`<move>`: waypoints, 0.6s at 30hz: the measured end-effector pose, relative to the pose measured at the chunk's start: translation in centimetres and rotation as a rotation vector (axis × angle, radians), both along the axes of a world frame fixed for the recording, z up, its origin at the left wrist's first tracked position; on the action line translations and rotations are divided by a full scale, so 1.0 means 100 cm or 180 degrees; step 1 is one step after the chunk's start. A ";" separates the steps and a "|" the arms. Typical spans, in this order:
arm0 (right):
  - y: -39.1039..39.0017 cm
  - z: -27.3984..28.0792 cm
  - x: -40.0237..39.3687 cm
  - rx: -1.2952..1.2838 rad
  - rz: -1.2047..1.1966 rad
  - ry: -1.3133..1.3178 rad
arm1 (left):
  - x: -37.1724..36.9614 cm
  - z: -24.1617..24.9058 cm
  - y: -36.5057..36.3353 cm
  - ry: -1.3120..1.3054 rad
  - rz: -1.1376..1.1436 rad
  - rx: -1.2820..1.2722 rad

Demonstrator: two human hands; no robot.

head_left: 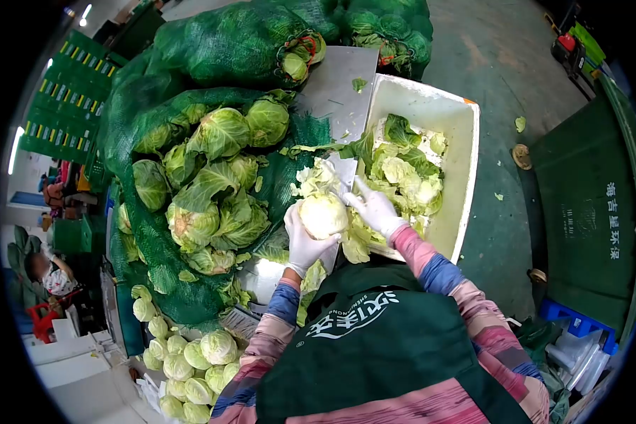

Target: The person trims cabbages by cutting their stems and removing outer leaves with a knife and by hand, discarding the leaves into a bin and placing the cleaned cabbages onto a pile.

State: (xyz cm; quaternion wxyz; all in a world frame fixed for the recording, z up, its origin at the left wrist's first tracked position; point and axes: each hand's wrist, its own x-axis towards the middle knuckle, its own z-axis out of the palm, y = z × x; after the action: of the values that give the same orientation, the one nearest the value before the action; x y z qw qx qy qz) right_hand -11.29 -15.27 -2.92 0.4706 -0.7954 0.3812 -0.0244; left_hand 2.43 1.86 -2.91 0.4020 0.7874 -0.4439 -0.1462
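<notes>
My left hand [308,239], in a white glove, grips a pale, trimmed cabbage [323,215] from its left and near side. Just to the right of that head is my gloved right hand [376,210], its fingers stretched out and apart. I see nothing held in it. Loose, ruffled leaves [316,178] lie just beyond the cabbage. Under and beside my right hand, a white foam box [466,162] contains torn green and yellowish leaves [410,177]. To the left, untrimmed cabbages [220,133] with outer leaves spill from an open green mesh sack [145,247].
Full mesh sacks [219,46] lie at the far side of the metal table [339,74]. Trimmed cabbages [191,371] are piled at the lower left. A large green bin [586,191] stands at the right. Another person [56,275] is at the far left, near stacked green crates [67,92].
</notes>
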 end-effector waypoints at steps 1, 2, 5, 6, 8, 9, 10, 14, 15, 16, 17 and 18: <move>0.005 0.000 0.005 -0.0143 0.0126 -0.0330 | -0.001 0.004 0.000 -0.0052 -0.0133 0.0037; 0.007 0.017 0.012 -0.0130 0.0120 -0.0334 | -0.003 0.007 0.001 -0.0101 -0.0269 0.0079; 0.002 0.038 0.033 -0.0314 0.0539 0.0423 | -0.006 0.003 0.011 -0.0164 -0.0506 0.0158; -0.002 0.007 0.040 -0.0296 0.0536 0.0423 | -0.006 0.000 0.015 -0.0203 -0.0626 0.0142; -0.011 -0.055 0.047 -0.0075 0.0592 -0.0531 | -0.005 0.000 0.020 -0.0157 -0.0617 0.0120; -0.018 -0.058 0.040 -0.0274 0.0437 -0.0282 | -0.003 -0.002 0.023 -0.0182 -0.0643 0.0043; -0.026 -0.061 0.030 -0.0471 0.0284 -0.0034 | -0.002 -0.004 0.027 -0.0207 -0.0665 -0.0032; -0.057 -0.062 -0.027 -0.0701 -0.0371 0.1090 | 0.005 -0.014 0.041 -0.0009 -0.0318 -0.0130; -0.055 -0.060 -0.028 -0.0679 -0.0395 0.1174 | 0.007 -0.018 0.042 0.0097 -0.0271 -0.0146; -0.046 -0.057 -0.023 -0.0665 -0.0381 0.1198 | 0.005 -0.022 0.045 0.0219 -0.0220 -0.0154; -0.035 -0.055 -0.016 -0.0603 -0.0480 0.0568 | 0.005 -0.021 0.039 0.0643 -0.0165 -0.0239; -0.025 -0.052 -0.009 -0.0539 -0.0577 -0.0070 | 0.007 -0.023 0.033 0.0655 -0.0156 -0.0238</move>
State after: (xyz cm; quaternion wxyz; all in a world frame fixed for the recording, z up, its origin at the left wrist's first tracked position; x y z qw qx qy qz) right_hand -12.21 -17.78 -8.12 0.4017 -0.7942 0.4430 -0.1077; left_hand 3.10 5.20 -5.22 0.4709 0.7415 -0.4245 -0.2194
